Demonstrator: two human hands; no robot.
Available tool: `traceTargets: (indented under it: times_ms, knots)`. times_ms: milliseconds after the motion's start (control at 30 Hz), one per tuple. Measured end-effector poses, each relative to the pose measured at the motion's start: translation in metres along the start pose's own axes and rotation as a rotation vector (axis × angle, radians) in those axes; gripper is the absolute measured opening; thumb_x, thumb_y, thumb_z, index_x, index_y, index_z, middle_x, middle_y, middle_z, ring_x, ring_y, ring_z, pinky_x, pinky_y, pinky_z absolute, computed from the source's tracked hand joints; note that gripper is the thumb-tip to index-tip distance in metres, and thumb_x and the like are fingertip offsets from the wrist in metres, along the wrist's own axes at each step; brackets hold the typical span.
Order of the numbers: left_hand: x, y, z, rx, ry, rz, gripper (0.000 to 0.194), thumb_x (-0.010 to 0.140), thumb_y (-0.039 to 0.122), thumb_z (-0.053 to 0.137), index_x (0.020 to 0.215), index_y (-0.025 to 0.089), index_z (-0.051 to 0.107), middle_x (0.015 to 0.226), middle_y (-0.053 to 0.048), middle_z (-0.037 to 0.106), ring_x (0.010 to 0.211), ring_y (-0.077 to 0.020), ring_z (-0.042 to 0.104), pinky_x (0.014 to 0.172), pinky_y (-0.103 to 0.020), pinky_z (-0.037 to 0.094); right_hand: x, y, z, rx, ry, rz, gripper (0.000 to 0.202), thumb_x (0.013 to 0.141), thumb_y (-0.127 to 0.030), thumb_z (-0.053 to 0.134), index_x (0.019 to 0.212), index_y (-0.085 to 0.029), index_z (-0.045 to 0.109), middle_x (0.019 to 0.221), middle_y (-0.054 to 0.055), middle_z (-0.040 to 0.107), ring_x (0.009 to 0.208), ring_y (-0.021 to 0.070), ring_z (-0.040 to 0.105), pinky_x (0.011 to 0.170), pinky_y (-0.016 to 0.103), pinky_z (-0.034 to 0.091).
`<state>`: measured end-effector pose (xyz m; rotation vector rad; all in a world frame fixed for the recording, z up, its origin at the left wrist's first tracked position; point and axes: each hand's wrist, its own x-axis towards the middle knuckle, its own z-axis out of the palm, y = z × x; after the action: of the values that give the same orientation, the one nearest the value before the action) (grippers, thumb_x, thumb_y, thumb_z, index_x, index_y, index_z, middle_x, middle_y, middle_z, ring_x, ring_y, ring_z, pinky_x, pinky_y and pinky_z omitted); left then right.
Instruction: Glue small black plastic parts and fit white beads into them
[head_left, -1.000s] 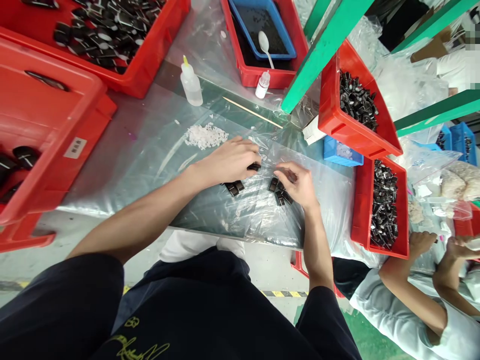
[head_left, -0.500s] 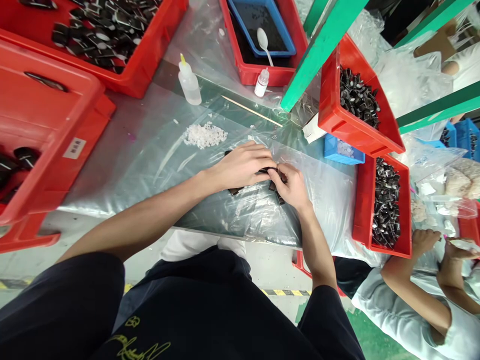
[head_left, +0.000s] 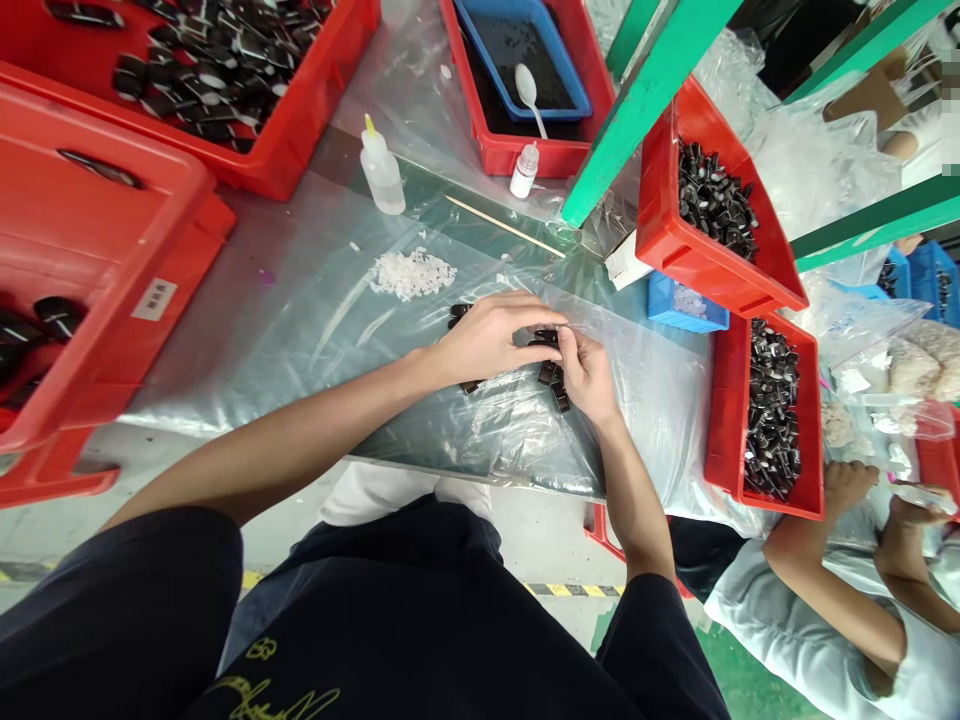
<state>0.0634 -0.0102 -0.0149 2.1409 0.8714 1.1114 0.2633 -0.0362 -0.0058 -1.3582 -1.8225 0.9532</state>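
Note:
Between my two hands, over the plastic-covered table (head_left: 442,430), is a small dark glossy piece (head_left: 547,337). My left hand (head_left: 499,338) reaches to it from the left, with thumb and fingers curved around it and their tips at its right end. From the right, my right hand (head_left: 589,375) pinches its end between thumb and fingers. More dark pieces (head_left: 559,396) lie just below my right hand, and others (head_left: 459,312) are partly hidden by my left hand. A pile of small white bits (head_left: 412,274) lies beyond my left forearm.
Red bins of dark parts stand at the upper left (head_left: 277,150) and right (head_left: 724,400). A squeeze bottle (head_left: 382,170), a small white bottle (head_left: 524,170) and a wooden stick (head_left: 504,226) are beyond my hands. A green post (head_left: 645,110) rises nearby. Another person's hands (head_left: 851,485) are at far right.
The fingers of my left hand have spread and lifted a little, showing more of the dark piece. My right hand has shifted only slightly.

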Motion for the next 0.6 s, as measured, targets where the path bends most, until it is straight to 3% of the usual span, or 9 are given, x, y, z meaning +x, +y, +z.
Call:
traceTargets:
  times_ms: [100,200,300,400,600]
  knots:
    - [0.004,-0.004,-0.006,-0.119,0.011,-0.15,0.036,0.099,0.045,0.072,0.123,0.019,0.079,0.103,-0.009,0.083,0.089,-0.0193,0.074,0.078,-0.03,0.056,0.0,-0.003,-0.001,0.035,0.053,0.078,0.074,0.096,-0.09,0.04,0.066,-0.023,0.051,0.061,0.0,0.053,0.059,0.0148,0.05,0.059,0.03,0.041]
    - [0.008,-0.016,-0.013,0.006,0.03,-0.21,0.03,0.102,0.04,0.064,0.116,0.021,0.081,0.108,-0.009,0.082,0.097,-0.0217,0.073,0.088,-0.034,0.056,0.003,-0.003,-0.005,0.077,0.111,0.151,0.077,0.089,-0.097,0.041,0.062,-0.024,0.044,0.057,-0.001,0.044,0.056,0.0133,0.044,0.053,0.03,0.036]
    - [0.01,-0.028,-0.014,0.233,-0.073,-0.13,0.026,0.102,0.034,0.061,0.109,0.021,0.082,0.112,-0.011,0.079,0.113,-0.0279,0.069,0.103,-0.043,0.052,0.007,0.001,-0.011,0.144,0.161,0.193,0.078,0.086,-0.1,0.043,0.06,-0.026,0.037,0.055,-0.003,0.035,0.052,0.0121,0.034,0.049,0.03,0.029]
    - [0.01,-0.033,-0.006,0.389,-0.185,-0.035,0.027,0.101,0.029,0.06,0.114,0.021,0.082,0.12,-0.014,0.076,0.121,-0.0321,0.064,0.104,-0.048,0.049,0.009,0.004,-0.015,0.2,0.176,0.206,0.078,0.086,-0.099,0.045,0.059,-0.027,0.033,0.054,-0.004,0.028,0.05,0.0113,0.025,0.047,0.031,0.025]
    - [0.016,-0.03,0.009,0.435,-0.226,0.004,0.025,0.1,0.022,0.057,0.101,0.019,0.083,0.125,-0.017,0.075,0.125,-0.0354,0.063,0.104,-0.053,0.046,0.009,0.005,-0.014,0.245,0.156,0.202,0.077,0.085,-0.097,0.051,0.059,-0.027,0.033,0.054,-0.005,0.028,0.049,0.0101,0.023,0.046,0.031,0.022]
